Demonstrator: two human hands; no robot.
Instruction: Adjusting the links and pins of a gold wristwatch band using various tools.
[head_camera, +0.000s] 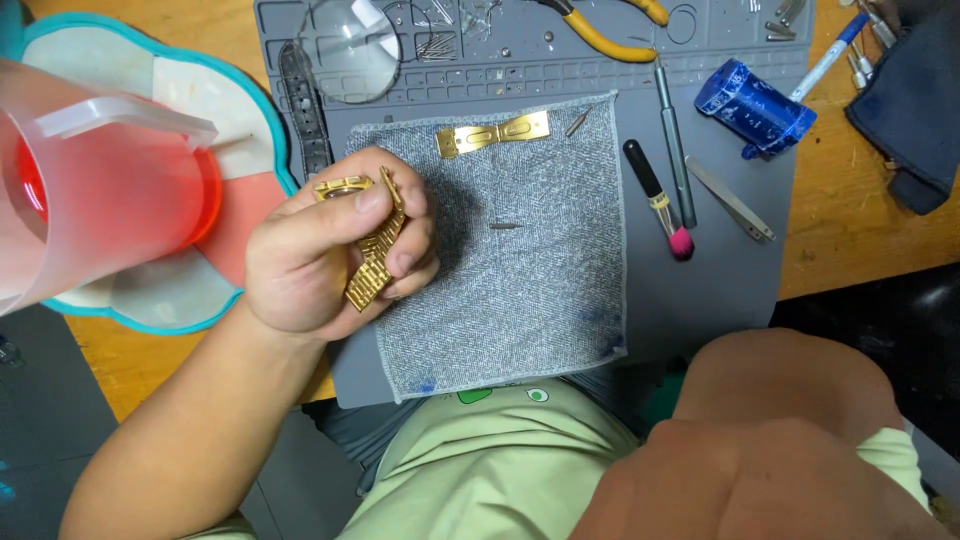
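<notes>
Gold watch with bracelet (368, 240) sat gripped in the left hand (330, 250), lifted over the grey cloth (520, 250) for a soft catch, while the right hand (760, 480) stayed near, grip untellable.

Gold watch bracelet (372, 250); grey woven cloth (540, 260); blue bottle (753, 106).

We find open room on the grey cloth (540, 280) at frame centre and lower right, broken only by a small pin (506, 226) and the gold clasp piece (493, 133) at its top edge. Right of it, a brush (660, 200), a metal rod (676, 150) and tweezers (730, 198) crowd the mat (720, 270). A translucent pitcher (90, 190) blocks the left, and tools line the table (870, 220) at the top.
</notes>
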